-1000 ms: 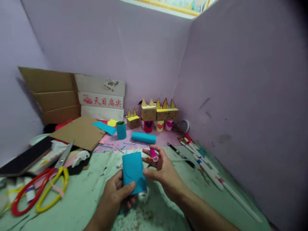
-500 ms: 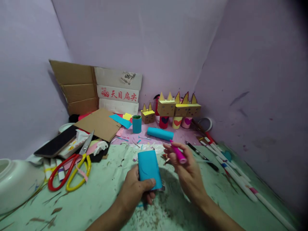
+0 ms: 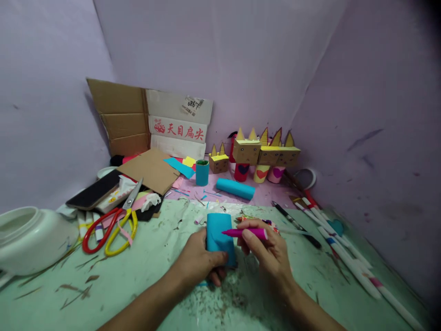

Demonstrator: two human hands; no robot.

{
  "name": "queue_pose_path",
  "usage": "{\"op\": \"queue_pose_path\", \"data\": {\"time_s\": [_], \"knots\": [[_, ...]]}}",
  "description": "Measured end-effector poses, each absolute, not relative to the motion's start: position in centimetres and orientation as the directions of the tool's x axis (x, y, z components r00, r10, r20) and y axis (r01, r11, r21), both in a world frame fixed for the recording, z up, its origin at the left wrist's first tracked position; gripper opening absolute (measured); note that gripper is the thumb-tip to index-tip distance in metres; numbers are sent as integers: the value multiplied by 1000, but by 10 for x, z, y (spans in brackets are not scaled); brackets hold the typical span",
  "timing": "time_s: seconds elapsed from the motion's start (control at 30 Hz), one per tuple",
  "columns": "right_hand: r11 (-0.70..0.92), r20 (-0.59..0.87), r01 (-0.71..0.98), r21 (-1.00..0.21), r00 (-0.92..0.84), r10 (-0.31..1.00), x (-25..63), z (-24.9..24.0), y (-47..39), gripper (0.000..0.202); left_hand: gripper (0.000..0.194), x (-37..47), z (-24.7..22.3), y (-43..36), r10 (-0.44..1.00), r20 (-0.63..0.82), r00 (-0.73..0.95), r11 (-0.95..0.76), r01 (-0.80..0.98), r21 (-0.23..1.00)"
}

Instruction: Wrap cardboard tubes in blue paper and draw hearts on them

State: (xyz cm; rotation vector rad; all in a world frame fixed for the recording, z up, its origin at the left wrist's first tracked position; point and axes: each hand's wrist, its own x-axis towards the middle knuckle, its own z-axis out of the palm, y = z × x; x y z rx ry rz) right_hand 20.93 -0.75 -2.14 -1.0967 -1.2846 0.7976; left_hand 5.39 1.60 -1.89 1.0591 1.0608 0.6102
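My left hand (image 3: 200,259) is closed around the lower left side of a blue paper-covered tube (image 3: 219,230), which looks slightly flattened and stands nearly upright over the table. A faint curved line shows on its front. My right hand (image 3: 267,248) pinches a magenta felt-tip marker (image 3: 250,233) lying almost level. The marker's tip points left at the front of the blue tube; whether it touches the paper I cannot tell. Behind them lie another blue tube (image 3: 235,188) on its side and a short blue tube (image 3: 202,174) standing upright.
Red-and-yellow-handled scissors (image 3: 119,225), a phone (image 3: 93,189) and a white pot (image 3: 31,239) are on the left. Cardboard cat figures (image 3: 246,151) stand at the back. White markers (image 3: 349,262) and a black pen (image 3: 296,224) lie right. A printed carton (image 3: 179,126) leans on the wall.
My right hand has turned the marker so its tip points left, and brought it to the front of the blue tube. The view has shifted slightly left.
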Motion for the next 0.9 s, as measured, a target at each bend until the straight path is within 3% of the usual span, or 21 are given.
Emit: {"op": "queue_pose_path", "data": {"time_s": [0.17, 0.3, 0.9], "knots": [[451, 512, 342, -824, 110, 852, 209, -18, -8, 10, 35, 57, -18, 16, 832, -397, 388, 385, 112, 916], [520, 604, 420, -744, 88, 792, 207, -19, -6, 9, 33, 56, -18, 16, 831, -394, 393, 388, 100, 916], [522, 605, 489, -699, 14, 796, 206, -22, -5, 10, 33, 56, -20, 15, 831, -398, 388, 389, 105, 915]]}}
